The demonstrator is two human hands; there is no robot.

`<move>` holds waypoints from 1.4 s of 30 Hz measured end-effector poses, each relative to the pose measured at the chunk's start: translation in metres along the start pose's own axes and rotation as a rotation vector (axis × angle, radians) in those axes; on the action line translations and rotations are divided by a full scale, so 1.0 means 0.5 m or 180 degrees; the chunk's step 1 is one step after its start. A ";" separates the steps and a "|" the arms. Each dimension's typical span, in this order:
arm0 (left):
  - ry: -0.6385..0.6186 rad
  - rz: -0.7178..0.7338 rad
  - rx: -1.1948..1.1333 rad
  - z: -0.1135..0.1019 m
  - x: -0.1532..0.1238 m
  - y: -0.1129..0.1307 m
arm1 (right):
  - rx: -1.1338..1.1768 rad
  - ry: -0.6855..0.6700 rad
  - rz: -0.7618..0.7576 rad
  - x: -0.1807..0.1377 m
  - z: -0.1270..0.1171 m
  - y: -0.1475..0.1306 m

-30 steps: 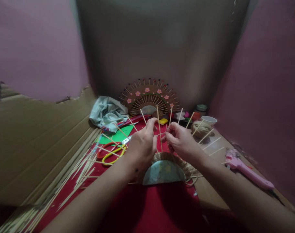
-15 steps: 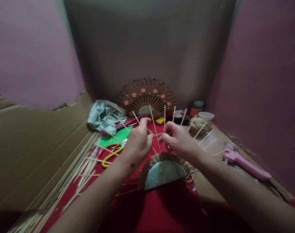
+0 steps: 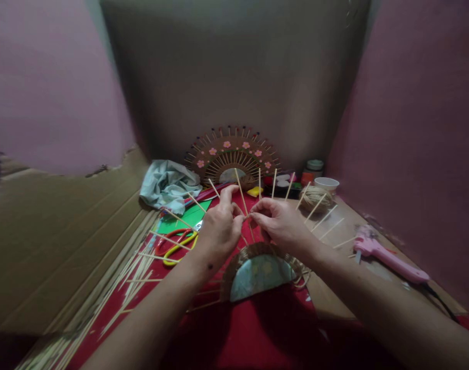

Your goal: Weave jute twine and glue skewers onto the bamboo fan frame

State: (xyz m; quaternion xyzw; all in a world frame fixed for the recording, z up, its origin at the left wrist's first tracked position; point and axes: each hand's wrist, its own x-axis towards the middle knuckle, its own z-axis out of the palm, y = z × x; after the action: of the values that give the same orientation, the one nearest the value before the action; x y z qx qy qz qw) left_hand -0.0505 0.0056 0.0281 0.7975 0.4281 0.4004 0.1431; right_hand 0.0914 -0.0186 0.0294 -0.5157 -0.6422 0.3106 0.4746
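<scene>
A half-round woven piece lies in front of me, with a pale blue floral centre [image 3: 253, 277], a brown woven band [image 3: 253, 250] and thin wooden sticks fanning outward. Beyond the band, my left hand [image 3: 219, 226] and my right hand [image 3: 283, 223] meet at one upright stick [image 3: 240, 187]. Both thumbs and forefingers are pinched on a thin strand of twine [image 3: 247, 216] that crosses this stick. Most of the strand is hidden by the fingers. Loose twine [image 3: 304, 277] trails at the band's right end.
A finished fan with pink flowers [image 3: 227, 145] stands at the back. Scissors [image 3: 176, 249] lie left on a green sheet [image 3: 168, 223], near loose sticks [image 3: 130, 288]. To the right are a twine ball [image 3: 317, 199], a white cup [image 3: 327, 183] and a pink glue gun [image 3: 392, 259].
My right hand has moved slightly left, so the fingertips now nearly touch at the stick. The short stretch of twine seen between them has shrunk.
</scene>
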 end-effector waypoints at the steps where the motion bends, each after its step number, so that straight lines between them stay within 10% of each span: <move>1: 0.0020 0.0013 0.0030 0.000 0.001 -0.001 | -0.0035 0.0013 -0.0016 0.000 0.001 0.001; 16: -0.0105 -0.0905 -0.0874 -0.009 0.028 0.020 | -0.0340 0.0541 -0.0178 0.004 0.020 0.011; 42: -0.0017 -0.0337 -0.0346 0.004 0.009 0.026 | -0.0044 0.0820 -0.0286 -0.013 0.029 0.013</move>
State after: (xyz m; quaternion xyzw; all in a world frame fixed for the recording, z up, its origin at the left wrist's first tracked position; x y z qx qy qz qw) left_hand -0.0400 0.0017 0.0368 0.7658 0.4469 0.4127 0.2084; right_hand 0.0806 -0.0217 0.0164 -0.5252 -0.6005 0.2158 0.5630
